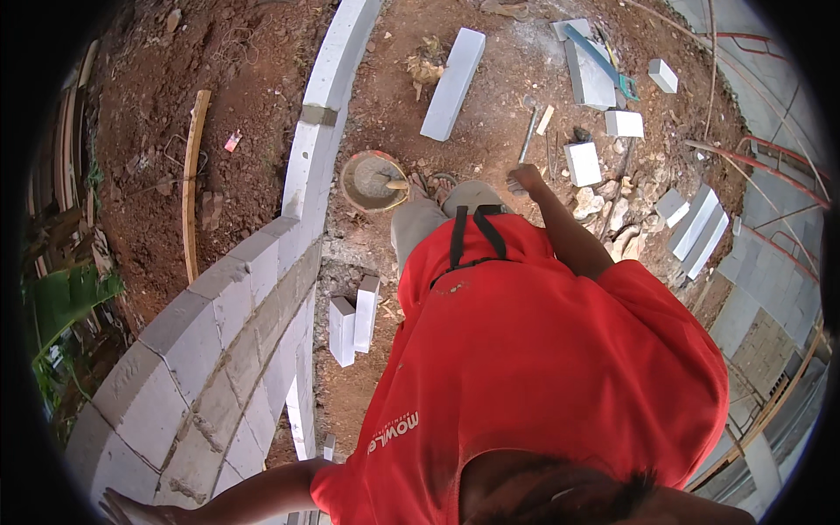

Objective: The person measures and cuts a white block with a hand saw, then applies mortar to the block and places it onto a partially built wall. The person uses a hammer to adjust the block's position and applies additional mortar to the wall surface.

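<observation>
My left hand point(136, 510) is at the lower left, its fingers stretched out against the near end of the block wall point(166, 394). The hand lies partly in the dark rim of the picture, and I see nothing held in it. My right hand point(525, 178) is closed in a fist beside my right leg, around the lower end of a thin grey metal rod-like tool point(529, 136). The tool points away from me; its kind cannot be told. Near my feet stands a round bucket point(348, 184) of grey mortar with a handled tool point(396, 185) in it.
A long pale block point(453, 83) lies ahead on brown soil. Further right are a handsaw point(599, 61) on a block, several cut blocks point(582, 164) and broken stones point(617, 214). Two blocks point(354, 324) stand by the wall. A wooden plank point(194, 184) lies beyond it.
</observation>
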Tool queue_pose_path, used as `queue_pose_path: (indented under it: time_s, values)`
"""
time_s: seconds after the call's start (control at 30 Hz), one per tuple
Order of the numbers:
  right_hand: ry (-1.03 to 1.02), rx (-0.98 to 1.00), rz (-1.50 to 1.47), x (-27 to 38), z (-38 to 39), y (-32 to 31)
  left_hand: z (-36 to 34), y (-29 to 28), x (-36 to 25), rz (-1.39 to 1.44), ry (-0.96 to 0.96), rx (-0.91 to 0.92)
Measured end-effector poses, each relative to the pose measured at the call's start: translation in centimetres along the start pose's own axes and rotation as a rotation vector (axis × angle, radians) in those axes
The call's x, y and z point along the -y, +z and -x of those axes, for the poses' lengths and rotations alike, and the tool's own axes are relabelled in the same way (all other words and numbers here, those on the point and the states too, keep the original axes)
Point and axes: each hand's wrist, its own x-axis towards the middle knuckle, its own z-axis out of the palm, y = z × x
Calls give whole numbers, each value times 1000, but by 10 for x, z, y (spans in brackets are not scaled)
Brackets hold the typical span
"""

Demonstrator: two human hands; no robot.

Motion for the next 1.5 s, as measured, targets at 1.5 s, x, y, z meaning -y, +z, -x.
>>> queue_pose_path:
  time_s: [1.5]
  values:
    - [51,-709,914,-282,-559,-149,591,250,-337,602,-995,1734]
